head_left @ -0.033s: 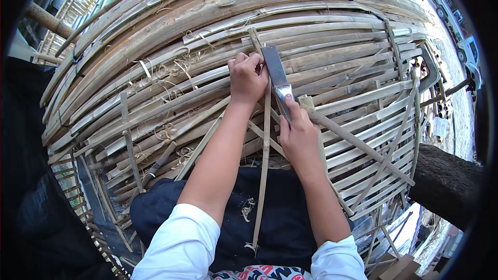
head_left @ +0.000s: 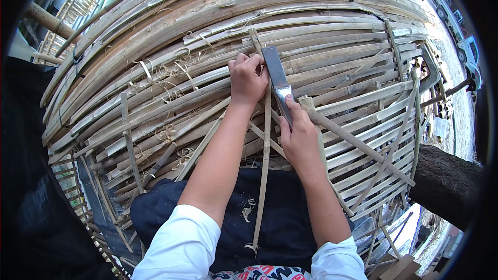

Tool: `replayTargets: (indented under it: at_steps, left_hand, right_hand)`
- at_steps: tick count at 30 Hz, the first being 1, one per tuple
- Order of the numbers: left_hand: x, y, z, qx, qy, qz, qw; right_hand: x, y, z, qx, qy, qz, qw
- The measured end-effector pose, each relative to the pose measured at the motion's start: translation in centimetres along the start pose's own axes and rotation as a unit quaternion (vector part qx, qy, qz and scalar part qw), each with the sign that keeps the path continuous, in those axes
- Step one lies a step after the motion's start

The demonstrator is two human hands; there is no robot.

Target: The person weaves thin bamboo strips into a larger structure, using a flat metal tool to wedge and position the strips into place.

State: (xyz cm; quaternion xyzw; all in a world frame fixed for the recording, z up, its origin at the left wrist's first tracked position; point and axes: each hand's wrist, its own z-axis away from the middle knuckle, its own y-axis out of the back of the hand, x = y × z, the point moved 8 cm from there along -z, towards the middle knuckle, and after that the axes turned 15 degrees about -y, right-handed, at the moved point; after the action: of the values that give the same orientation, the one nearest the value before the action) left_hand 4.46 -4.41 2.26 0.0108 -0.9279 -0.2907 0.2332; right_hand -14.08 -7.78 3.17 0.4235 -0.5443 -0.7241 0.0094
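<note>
My left hand [head_left: 248, 78] is closed round a long, thin bamboo strip [head_left: 264, 171] near its upper part. The strip's top end sticks out beyond my fist, and its lower end lies over the dark cloth on my lap. In my right hand [head_left: 301, 140] is a knife [head_left: 275, 67] with a broad, flat grey blade, my fingers wrapped round its lower part. The blade slants up beside my left fist, close along the strip. A round wooden stick [head_left: 363, 145] runs from beside my right hand down to the right; I cannot tell whether it joins the knife.
Split bamboo slats [head_left: 171, 36] are piled in front of me, with curled shavings [head_left: 166, 85] on them. A slatted bamboo panel [head_left: 373, 150] lies on the right, near a dark tree trunk [head_left: 446, 184]. Dark cloth [head_left: 218, 228] with a few shavings covers my lap. Vehicles [head_left: 469, 57] stand far right.
</note>
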Motion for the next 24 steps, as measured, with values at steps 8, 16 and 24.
replayTargets:
  at_steps: [8,16,24]
  left_hand:
    - [0.0,0.1,-0.2,0.007,0.011,0.006,1.000]
    - [-0.1,0.1,0.0,0.015,0.008,0.019,1.000]
    - [-0.1,0.1,0.1,0.026,0.008,0.024,0.999]
  right_hand:
    - [-0.3,0.4,-0.3,0.006,0.020,-0.034,0.999]
    - [-0.6,0.4,0.4,0.012,0.020,-0.050,0.998]
    - [-0.6,0.7,0.4,0.020,0.043,-0.088,0.995]
